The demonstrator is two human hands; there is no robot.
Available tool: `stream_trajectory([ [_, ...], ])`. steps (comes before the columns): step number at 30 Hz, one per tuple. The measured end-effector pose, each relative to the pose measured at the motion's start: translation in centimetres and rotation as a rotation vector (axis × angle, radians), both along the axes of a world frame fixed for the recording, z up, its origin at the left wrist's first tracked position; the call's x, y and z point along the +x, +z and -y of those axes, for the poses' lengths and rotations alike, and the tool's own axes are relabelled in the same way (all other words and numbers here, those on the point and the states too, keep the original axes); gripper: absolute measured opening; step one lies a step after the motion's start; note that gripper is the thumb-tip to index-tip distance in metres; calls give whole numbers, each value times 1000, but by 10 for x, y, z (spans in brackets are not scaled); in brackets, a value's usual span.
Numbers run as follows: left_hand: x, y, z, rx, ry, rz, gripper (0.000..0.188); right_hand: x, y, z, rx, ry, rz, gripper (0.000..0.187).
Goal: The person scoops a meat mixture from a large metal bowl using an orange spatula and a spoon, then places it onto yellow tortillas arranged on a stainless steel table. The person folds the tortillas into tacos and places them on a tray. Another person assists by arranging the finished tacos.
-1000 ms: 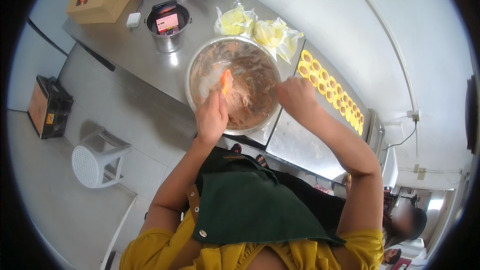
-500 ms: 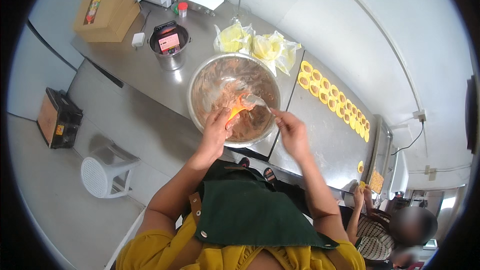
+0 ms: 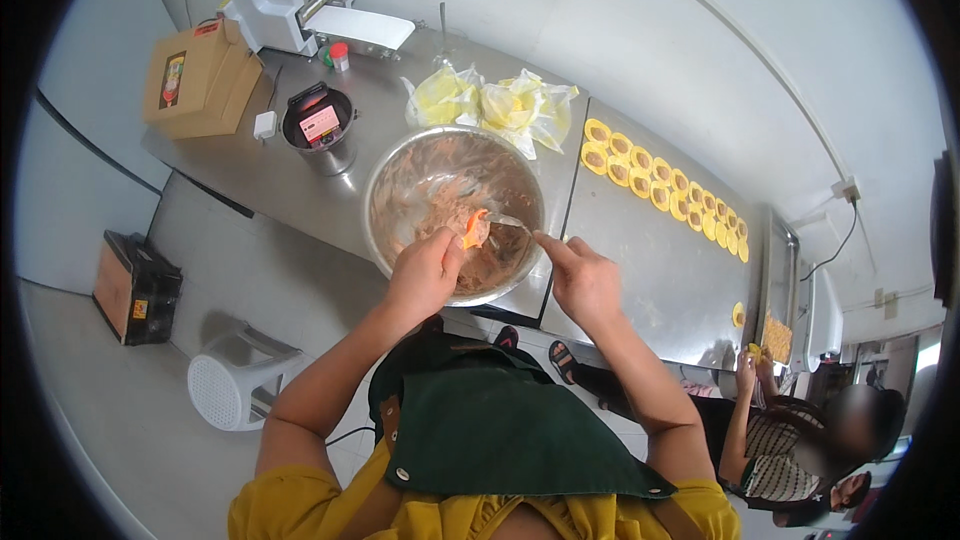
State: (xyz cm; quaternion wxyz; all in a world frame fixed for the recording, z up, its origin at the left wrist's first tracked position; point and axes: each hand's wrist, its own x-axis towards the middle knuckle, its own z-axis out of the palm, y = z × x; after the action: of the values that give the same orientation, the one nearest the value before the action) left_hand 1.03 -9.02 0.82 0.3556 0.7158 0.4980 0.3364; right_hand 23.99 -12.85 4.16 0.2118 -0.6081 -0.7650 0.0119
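A long grey metal table [image 3: 325, 208] carries a round silver metal bowl [image 3: 393, 187] at its front edge, probably for easy reach. The right hand [image 3: 588, 282] grips a thin silver metal spoon [image 3: 507, 221]; the left hand [image 3: 425, 275] pinches a small, curved orange piece [image 3: 473, 228] over the bowl, maybe to catch drips.

From the wearer's head, the fisheye camera looks steeply down and forward over a dark green apron [image 3: 520, 430], close in the lower part. A steel mixing bowl [image 3: 510, 170] sits near mid-frame, within reach; a white roller machine [image 3: 266, 8] stands farther off, and the wall [image 3: 620, 15] bends toward the dark round border.
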Motion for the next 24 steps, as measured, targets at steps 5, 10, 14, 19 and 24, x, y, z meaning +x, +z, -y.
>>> stream_trajectory([
  [5,4,4,-5,106,-147,-32,20,17,-16,-8,-767,-40,-680,27],
  [10,21,-30,-9,-34,-20,314,28,18,-28,-1,-681,-151,-1009,25],
  [14,42,-19,-9,-671,93,777,29,12,-35,11,-125,-146,-543,24],
  [19,77,17,-4,-926,117,1171,30,19,-55,20,69,-166,-523,29],
  [24,110,21,-16,-826,132,1039,29,84,-78,39,-57,-280,-575,36],
])
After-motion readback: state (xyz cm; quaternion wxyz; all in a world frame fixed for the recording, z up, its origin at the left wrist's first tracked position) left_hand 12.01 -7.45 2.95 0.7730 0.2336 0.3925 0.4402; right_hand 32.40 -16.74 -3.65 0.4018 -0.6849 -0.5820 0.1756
